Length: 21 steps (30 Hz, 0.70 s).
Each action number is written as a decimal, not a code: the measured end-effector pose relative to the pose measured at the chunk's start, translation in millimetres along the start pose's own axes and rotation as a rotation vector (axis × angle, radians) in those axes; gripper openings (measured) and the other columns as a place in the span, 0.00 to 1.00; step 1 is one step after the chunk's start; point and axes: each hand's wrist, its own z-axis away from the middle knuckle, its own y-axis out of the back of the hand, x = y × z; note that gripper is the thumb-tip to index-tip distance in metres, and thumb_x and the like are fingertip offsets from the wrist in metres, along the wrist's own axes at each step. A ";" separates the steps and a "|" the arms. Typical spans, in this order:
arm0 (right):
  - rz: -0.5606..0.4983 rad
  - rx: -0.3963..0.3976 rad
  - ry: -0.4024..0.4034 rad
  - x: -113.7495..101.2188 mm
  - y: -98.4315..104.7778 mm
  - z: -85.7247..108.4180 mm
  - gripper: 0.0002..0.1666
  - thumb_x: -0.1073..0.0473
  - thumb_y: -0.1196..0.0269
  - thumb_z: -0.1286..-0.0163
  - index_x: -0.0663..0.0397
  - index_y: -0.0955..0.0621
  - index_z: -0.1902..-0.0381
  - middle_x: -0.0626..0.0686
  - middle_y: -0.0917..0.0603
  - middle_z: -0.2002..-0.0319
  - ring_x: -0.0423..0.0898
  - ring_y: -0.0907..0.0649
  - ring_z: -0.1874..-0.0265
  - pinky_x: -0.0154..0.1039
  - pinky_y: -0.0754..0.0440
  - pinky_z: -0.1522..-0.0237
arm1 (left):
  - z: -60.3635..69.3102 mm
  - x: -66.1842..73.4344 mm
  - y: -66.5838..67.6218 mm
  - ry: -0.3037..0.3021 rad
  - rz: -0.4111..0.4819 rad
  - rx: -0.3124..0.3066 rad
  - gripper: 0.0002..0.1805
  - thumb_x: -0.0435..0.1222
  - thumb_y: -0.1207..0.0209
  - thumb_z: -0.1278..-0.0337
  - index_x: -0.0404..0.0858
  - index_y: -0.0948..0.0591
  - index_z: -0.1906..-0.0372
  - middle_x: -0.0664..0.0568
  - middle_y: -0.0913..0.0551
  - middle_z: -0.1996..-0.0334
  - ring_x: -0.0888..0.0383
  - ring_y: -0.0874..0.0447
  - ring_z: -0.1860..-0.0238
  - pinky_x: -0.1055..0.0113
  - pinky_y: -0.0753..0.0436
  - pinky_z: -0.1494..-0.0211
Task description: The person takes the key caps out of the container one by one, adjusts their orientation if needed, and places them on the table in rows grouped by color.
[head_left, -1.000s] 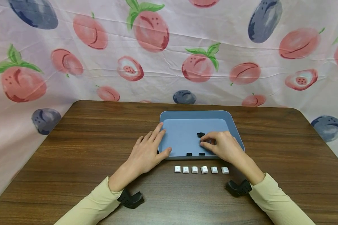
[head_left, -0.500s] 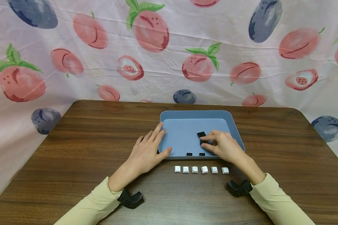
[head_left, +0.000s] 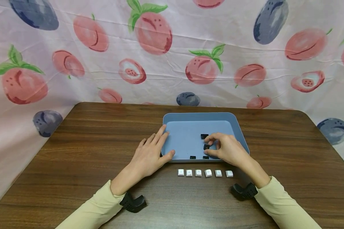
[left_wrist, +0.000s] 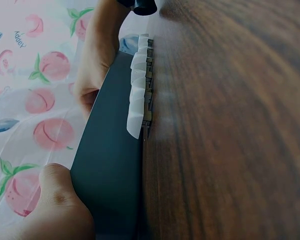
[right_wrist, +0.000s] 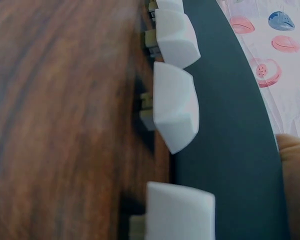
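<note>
My right hand is over the right part of the blue tray. Its thumb and curled fingers hold a small black square piece that looks like a keycap. Just behind those fingers lies another black piece, partly covered. My left hand rests with spread, straight fingers on the tray's left rim. In the left wrist view its thumb lies against the tray's outer wall. The right wrist view shows only a bit of the right hand behind the wall; its fingertips are hidden.
Several white keycaps stand in a row on the wooden table, just in front of the tray. Two black pieces sit along the tray's near inner edge. A fruit-printed cloth hangs behind the table.
The black piece between my right fingers has shifted slightly toward me and shows more of its face. The index finger has lifted a little; the piece behind has straightened. My left hand stays put.
</note>
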 end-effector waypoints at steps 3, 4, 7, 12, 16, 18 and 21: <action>0.016 0.028 -0.012 -1.5 -0.3 0.0 0.14 0.52 0.23 0.41 0.42 0.11 0.57 0.41 0.15 0.68 0.36 0.25 0.78 0.35 0.31 0.79 | 0.2 0.0 0.7 0.001 -0.001 0.001 0.43 0.61 0.51 0.28 0.42 0.40 0.20 0.53 0.55 0.16 0.38 0.36 0.25 0.32 0.37 0.29; 0.034 0.037 -0.011 -2.0 -0.4 0.1 0.13 0.51 0.23 0.41 0.41 0.10 0.58 0.41 0.15 0.70 0.36 0.25 0.79 0.35 0.32 0.80 | 0.2 0.0 0.9 0.000 -0.002 0.001 0.42 0.62 0.51 0.28 0.42 0.40 0.20 0.53 0.55 0.16 0.38 0.36 0.25 0.32 0.37 0.30; 0.086 0.059 -0.002 -3.1 -0.8 0.4 0.13 0.50 0.24 0.40 0.41 0.09 0.57 0.41 0.15 0.71 0.36 0.26 0.81 0.35 0.34 0.82 | 0.4 -0.3 1.5 0.000 -0.005 0.003 0.42 0.62 0.51 0.29 0.42 0.40 0.20 0.54 0.55 0.16 0.38 0.36 0.25 0.31 0.36 0.30; 0.116 0.068 0.003 -3.4 -1.3 0.6 0.13 0.49 0.25 0.39 0.42 0.08 0.57 0.44 0.11 0.63 0.34 0.23 0.77 0.35 0.31 0.82 | 0.9 -1.0 1.8 0.002 -0.001 0.003 0.42 0.61 0.51 0.29 0.41 0.40 0.20 0.53 0.54 0.16 0.38 0.36 0.25 0.31 0.36 0.30; 0.091 0.034 -0.005 -2.0 -0.1 1.2 0.14 0.51 0.26 0.38 0.44 0.08 0.55 0.45 0.11 0.60 0.35 0.24 0.77 0.35 0.31 0.81 | 0.3 -0.8 1.5 0.005 0.001 -0.004 0.43 0.62 0.51 0.28 0.41 0.40 0.19 0.53 0.55 0.16 0.37 0.37 0.25 0.31 0.37 0.29; 0.079 0.022 0.000 -1.4 0.5 1.1 0.14 0.52 0.27 0.38 0.45 0.08 0.54 0.44 0.12 0.62 0.36 0.26 0.78 0.35 0.32 0.81 | -0.1 -0.4 1.2 0.007 0.001 -0.010 0.43 0.62 0.52 0.28 0.42 0.41 0.19 0.53 0.55 0.16 0.37 0.37 0.24 0.31 0.37 0.29; 0.054 0.021 0.009 -1.0 0.9 0.7 0.12 0.54 0.27 0.38 0.46 0.09 0.56 0.43 0.13 0.68 0.36 0.26 0.78 0.33 0.31 0.80 | -0.6 0.0 1.0 0.007 -0.007 -0.011 0.43 0.62 0.52 0.28 0.42 0.40 0.19 0.54 0.55 0.16 0.38 0.37 0.24 0.32 0.36 0.29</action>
